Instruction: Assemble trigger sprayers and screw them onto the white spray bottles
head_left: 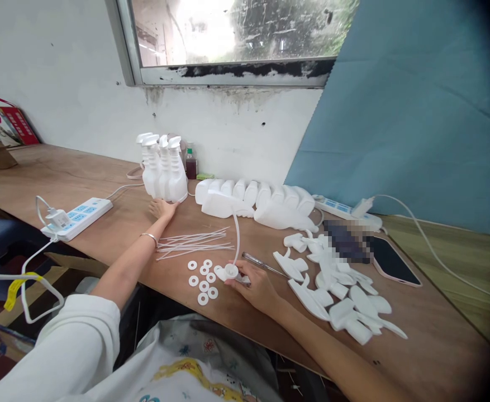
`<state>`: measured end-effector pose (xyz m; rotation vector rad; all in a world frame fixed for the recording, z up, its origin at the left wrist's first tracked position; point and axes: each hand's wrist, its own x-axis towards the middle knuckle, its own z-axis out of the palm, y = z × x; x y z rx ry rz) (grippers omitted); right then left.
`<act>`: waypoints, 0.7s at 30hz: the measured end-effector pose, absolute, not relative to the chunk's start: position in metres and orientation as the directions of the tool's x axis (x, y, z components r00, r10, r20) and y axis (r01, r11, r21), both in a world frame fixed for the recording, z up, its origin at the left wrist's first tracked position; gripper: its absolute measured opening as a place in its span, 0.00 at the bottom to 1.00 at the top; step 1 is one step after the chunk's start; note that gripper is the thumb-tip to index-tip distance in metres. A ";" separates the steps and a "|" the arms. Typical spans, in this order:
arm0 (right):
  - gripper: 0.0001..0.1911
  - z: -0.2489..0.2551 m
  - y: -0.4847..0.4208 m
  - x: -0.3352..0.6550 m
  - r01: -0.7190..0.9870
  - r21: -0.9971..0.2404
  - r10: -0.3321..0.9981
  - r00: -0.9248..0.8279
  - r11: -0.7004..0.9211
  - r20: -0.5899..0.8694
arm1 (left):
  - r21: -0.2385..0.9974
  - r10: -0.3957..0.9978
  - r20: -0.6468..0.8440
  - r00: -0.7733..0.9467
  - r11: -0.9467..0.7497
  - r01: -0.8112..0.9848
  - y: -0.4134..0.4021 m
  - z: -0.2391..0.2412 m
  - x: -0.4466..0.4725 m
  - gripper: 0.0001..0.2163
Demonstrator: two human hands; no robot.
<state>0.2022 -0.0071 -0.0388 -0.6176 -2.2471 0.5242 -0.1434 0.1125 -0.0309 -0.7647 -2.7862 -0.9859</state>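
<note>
Right hand (255,283) pinches a spray head (231,272); left hand (163,209) at the bottle group

The spray head sits in the right grip, fingers pressed together on it, low over the near side of the desk (261,240); whether it touches the wood cannot be told. A white tube (237,240) rises from it and curves off toward 12 o'clock.

Taking the spray head as the dial's centre, the left hand reaches out between 10 and 11, palm down, at the foot of some upright bottles (180,176) fitted with triggers. Whether that grip is spread or closed on one of them cannot be told.

Loose washers (207,287) lie flat at 9, just beside the spray head. Spare tubes (177,244) lie roughly alongside one another at 10. At 1 o'clock, a row of bare bottles (280,214) rests on its side, with others lying in front.

A pen (265,265) lies near 3, close by the right hand. Farther out at 3 is a heap of loose heads (337,289), with a phone (398,261) beyond.
</note>
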 end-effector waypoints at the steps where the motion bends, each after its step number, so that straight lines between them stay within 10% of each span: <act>1: 0.17 -0.039 -0.007 0.202 0.270 -0.535 0.571 -0.615 0.801 0.545 | 0.571 0.398 0.250 -0.883 0.676 0.466 0.112 -0.032 -0.144 0.40; 21: 0.17 -0.038 -0.008 0.202 0.273 -0.539 0.575 -0.616 0.797 0.538 | 0.631 0.619 0.149 -0.771 0.541 0.556 0.121 -0.031 -0.153 0.53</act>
